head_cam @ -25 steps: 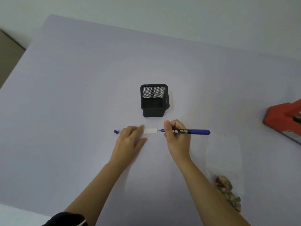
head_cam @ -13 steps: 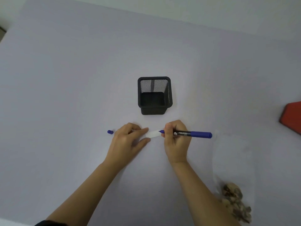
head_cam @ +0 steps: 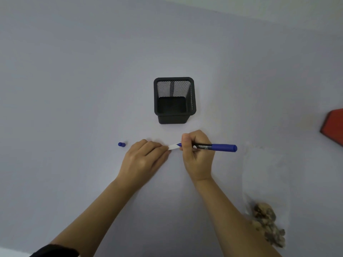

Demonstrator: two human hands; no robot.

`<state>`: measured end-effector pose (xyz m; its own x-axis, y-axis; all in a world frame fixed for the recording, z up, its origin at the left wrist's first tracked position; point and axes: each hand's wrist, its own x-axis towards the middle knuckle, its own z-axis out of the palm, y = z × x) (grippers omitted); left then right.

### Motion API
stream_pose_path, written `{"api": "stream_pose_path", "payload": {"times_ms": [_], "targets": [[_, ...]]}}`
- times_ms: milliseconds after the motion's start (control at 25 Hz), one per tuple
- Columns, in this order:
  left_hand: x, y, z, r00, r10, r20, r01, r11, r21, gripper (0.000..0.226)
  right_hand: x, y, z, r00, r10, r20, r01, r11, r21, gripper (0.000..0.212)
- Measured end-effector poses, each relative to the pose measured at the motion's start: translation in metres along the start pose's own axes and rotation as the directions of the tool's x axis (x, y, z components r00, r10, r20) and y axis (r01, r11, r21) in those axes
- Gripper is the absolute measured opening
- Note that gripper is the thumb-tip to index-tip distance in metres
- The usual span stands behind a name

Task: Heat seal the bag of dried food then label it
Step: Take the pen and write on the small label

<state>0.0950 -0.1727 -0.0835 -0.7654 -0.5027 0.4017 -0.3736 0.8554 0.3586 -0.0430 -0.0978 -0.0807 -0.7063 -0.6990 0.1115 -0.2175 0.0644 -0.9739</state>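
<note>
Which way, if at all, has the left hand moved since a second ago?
Yes: slightly right. Against the pen holder, the left hand now covers more of the white label.

Soft, even light; wide-angle distortion

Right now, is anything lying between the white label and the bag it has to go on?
No loose object. Only the right hand, gripping the marker, sits between the label and the bag; the left hand presses the label's other end.
</note>
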Motion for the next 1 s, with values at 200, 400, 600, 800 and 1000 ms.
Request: {"api": "stream_pose_path", "payload": {"times_ms": [200, 400, 600, 800, 1000], "targets": [[-0.0006, 0.0017, -0.0007, 1.0, -0.015, 0.014, 0.015, 1.0, -0.013, 0.012, -0.0019, 0.0029, -0.0012, 1.0, -0.011, 0.025, 0.012, 0.999, -0.036, 0.046], [-0.0001, 0.0007, 0.0009, 0.999, -0.04, -0.032, 0.038, 0.998, -0.045, 0.012, -0.0033, 0.0013, -0.0003, 0.993, -0.105, 0.049, 0.111, 0.987, -0.121, 0.055], [-0.0011, 0.0008, 0.0003, 0.998, -0.051, -0.034, 0.049, 0.997, -0.058, 0.012, -0.005, 0.001, -0.0001, 0.986, -0.153, 0.059, 0.161, 0.975, -0.156, 0.052], [0.0006, 0.0018, -0.0015, 0.999, -0.036, -0.037, 0.034, 0.998, -0.058, 0.016, -0.0053, 0.0041, 0.0012, 0.982, -0.17, 0.077, 0.182, 0.967, -0.181, 0.049], [0.0004, 0.0014, -0.0004, 0.998, -0.049, -0.048, 0.045, 0.997, -0.065, 0.018, -0.006, 0.0035, 0.0024, 0.978, -0.195, 0.069, 0.204, 0.962, -0.182, 0.044]]}}
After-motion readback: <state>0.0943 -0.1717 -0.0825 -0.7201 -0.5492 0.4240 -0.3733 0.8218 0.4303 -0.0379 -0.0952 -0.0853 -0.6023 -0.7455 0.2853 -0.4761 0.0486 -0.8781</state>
